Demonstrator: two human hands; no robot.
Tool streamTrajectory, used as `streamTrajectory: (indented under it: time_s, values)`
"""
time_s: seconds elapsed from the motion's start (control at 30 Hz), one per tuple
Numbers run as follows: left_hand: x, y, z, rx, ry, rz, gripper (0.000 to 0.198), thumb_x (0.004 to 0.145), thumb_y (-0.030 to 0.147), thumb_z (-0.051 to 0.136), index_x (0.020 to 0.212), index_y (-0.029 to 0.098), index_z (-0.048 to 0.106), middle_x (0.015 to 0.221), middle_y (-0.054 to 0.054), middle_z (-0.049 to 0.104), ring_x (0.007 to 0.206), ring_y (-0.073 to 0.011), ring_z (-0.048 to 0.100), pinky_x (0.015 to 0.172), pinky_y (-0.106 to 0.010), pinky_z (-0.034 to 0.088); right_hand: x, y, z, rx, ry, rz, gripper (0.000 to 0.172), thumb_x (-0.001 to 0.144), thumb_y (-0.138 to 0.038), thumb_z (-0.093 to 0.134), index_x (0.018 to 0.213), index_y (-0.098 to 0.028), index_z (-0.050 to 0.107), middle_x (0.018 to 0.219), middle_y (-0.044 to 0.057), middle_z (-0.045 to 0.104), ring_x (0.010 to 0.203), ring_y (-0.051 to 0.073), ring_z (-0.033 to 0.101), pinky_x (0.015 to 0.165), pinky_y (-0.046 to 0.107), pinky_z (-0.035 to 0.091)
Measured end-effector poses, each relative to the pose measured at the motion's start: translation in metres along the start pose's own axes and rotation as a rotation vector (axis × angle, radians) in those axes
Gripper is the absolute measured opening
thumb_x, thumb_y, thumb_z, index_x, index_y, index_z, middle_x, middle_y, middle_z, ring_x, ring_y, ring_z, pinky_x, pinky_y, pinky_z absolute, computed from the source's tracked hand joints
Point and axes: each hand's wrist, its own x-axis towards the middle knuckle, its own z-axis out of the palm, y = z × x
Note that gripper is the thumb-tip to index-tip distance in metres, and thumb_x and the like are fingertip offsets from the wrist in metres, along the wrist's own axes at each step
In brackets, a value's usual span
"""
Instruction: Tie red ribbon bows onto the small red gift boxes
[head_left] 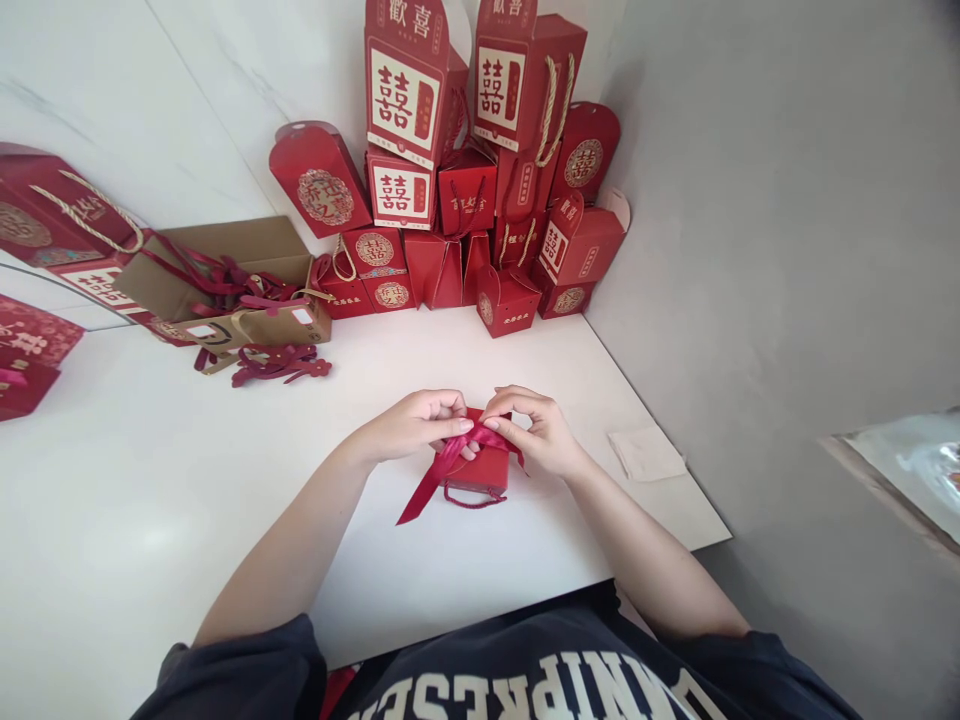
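Observation:
A small red gift box (484,472) rests on the white table in front of me, its dark red cord handle (474,500) hanging on the near side. Across its top runs a crimson satin ribbon (435,485), with one long tail trailing to the lower left and a shorter end at the right. My left hand (435,420) pinches the ribbon near its middle from the left. From the right, my right hand (536,425) has thumb and fingertips closed on the ribbon too. The fingers partly hide the middle of the ribbon and the box's top.
Stacked red gift boxes (405,100) stand against the back wall. An open cardboard box (262,245) holding dark red ribbons sits at the left, with loose ribbon pieces (281,365) before it. A folded white cloth or tissue (646,453) lies by the right edge, near a grey wall.

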Motion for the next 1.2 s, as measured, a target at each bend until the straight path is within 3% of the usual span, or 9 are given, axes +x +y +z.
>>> streamTrajectory:
  time_s: [0.13, 0.33, 0.47, 0.57, 0.7, 0.9, 0.97, 1.07, 1.2]
  values:
    - [0.001, 0.000, 0.000, 0.004, 0.015, 0.001, 0.028, 0.088, 0.038, 0.062, 0.080, 0.015, 0.049, 0.082, -0.004, 0.069, 0.087, -0.0227, 0.073, 0.069, -0.026, 0.052, -0.001, -0.004, 0.000, -0.061, -0.073, -0.097, 0.011, 0.092, -0.031, 0.059, 0.086, -0.023, 0.064, 0.086, 0.004, 0.068, 0.082, 0.018, 0.061, 0.096, 0.042, 0.043]
    - [-0.001, 0.002, 0.002, 0.015, -0.027, 0.053, 0.025, 0.090, 0.039, 0.060, 0.085, 0.016, 0.053, 0.090, -0.008, 0.072, 0.091, -0.0214, 0.071, 0.081, -0.033, 0.053, 0.001, -0.004, 0.005, -0.087, -0.105, 0.011, 0.014, 0.090, -0.033, 0.061, 0.100, -0.023, 0.059, 0.110, 0.009, 0.062, 0.106, 0.022, 0.057, 0.097, 0.040, 0.044]
    - [-0.003, 0.002, -0.001, 0.048, -0.055, 0.080, 0.025, 0.085, 0.033, 0.066, 0.081, 0.016, 0.049, 0.087, -0.006, 0.070, 0.089, -0.0207, 0.071, 0.081, -0.033, 0.052, 0.001, 0.002, 0.003, -0.041, -0.133, 0.061, 0.009, 0.090, -0.031, 0.061, 0.090, -0.021, 0.062, 0.117, 0.009, 0.061, 0.111, 0.022, 0.056, 0.099, 0.041, 0.042]
    - [-0.011, 0.008, -0.009, 0.089, -0.063, 0.044, 0.030, 0.075, 0.027, 0.075, 0.084, 0.017, 0.048, 0.083, -0.002, 0.067, 0.080, -0.0173, 0.069, 0.072, -0.029, 0.052, 0.001, 0.002, -0.010, 0.035, -0.169, 0.112, 0.012, 0.091, -0.030, 0.060, 0.084, -0.021, 0.062, 0.120, 0.008, 0.060, 0.111, 0.021, 0.058, 0.099, 0.040, 0.042]
    - [-0.029, 0.021, -0.022, 0.125, -0.081, -0.053, 0.032, 0.081, 0.035, 0.069, 0.100, 0.019, 0.050, 0.076, -0.002, 0.068, 0.065, -0.0148, 0.067, 0.060, -0.026, 0.050, 0.000, -0.001, -0.038, 0.117, -0.277, 0.190, 0.016, 0.091, -0.032, 0.060, 0.079, -0.021, 0.062, 0.127, 0.006, 0.059, 0.120, 0.022, 0.054, 0.103, 0.041, 0.040]
    - [-0.035, 0.026, -0.023, 0.310, 0.187, -0.129, 0.032, 0.083, 0.049, 0.063, 0.092, 0.019, 0.055, 0.066, 0.001, 0.060, 0.051, -0.0118, 0.061, 0.045, -0.020, 0.044, 0.001, -0.003, -0.045, 0.092, -0.280, 0.226, 0.049, 0.101, -0.043, 0.033, 0.073, -0.021, 0.067, 0.132, 0.005, 0.057, 0.128, 0.024, 0.049, 0.111, 0.044, 0.032]
    - [-0.033, 0.023, -0.021, 0.377, 0.189, -0.197, 0.036, 0.079, 0.052, 0.066, 0.090, 0.018, 0.058, 0.069, 0.000, 0.061, 0.048, -0.0106, 0.059, 0.043, -0.019, 0.042, 0.001, -0.005, -0.037, 0.046, -0.280, 0.229, 0.036, 0.097, -0.044, 0.045, 0.076, -0.021, 0.064, 0.133, 0.006, 0.056, 0.126, 0.024, 0.050, 0.109, 0.044, 0.035]
    - [-0.028, 0.017, -0.019, 0.428, 0.076, -0.276, 0.040, 0.076, 0.056, 0.066, 0.078, 0.016, 0.060, 0.068, -0.002, 0.063, 0.047, -0.0112, 0.056, 0.039, -0.020, 0.038, 0.001, -0.009, -0.028, 0.001, -0.290, 0.205, 0.020, 0.083, -0.038, 0.070, 0.088, -0.023, 0.058, 0.133, 0.006, 0.055, 0.125, 0.024, 0.051, 0.107, 0.043, 0.038]
    - [-0.023, 0.013, -0.021, 0.398, -0.025, -0.217, 0.041, 0.077, 0.053, 0.066, 0.064, 0.015, 0.059, 0.057, -0.001, 0.058, 0.045, -0.0101, 0.050, 0.041, -0.021, 0.036, 0.001, -0.011, -0.028, -0.026, -0.307, 0.135, 0.008, 0.089, -0.030, 0.061, 0.089, -0.023, 0.058, 0.127, 0.007, 0.058, 0.120, 0.022, 0.054, 0.104, 0.041, 0.040]
